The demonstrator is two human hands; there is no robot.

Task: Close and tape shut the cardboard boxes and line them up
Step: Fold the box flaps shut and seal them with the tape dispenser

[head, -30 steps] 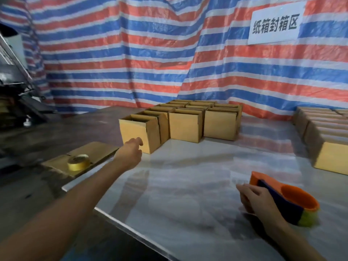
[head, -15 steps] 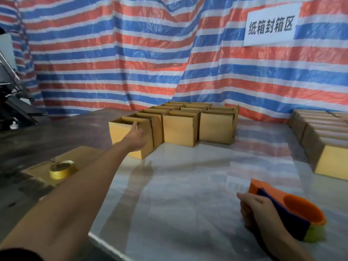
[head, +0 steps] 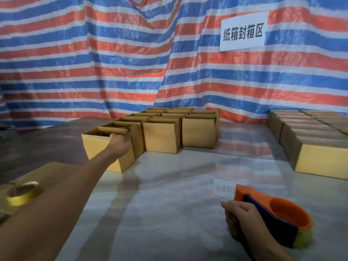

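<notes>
Your right hand is nearest, low at the right, with its fingers curled round the dark blue side of the orange tape dispenser, which rests on the glossy table. The fingertips are tucked out of sight behind the dispenser, and its near end blurs into a yellow-green smudge, so you cannot make out the tape there.

At the left edge a yellow tape roll lies on a flat cardboard sheet. The roll is blurred, and your forearm covers part of the sheet.

Your left arm stretches across to the open box at the near left corner of the group. Your left hand hooks over its top rim and holds it. The fingers go down inside, so their tips are hidden.

Behind it the other open boxes stand touching in rows. The farther ones show only their rims.

At the right, well apart, the closed boxes are lined up, and the frame edge cuts the row off.

A striped tarp hangs behind, carrying a white sign.
</notes>
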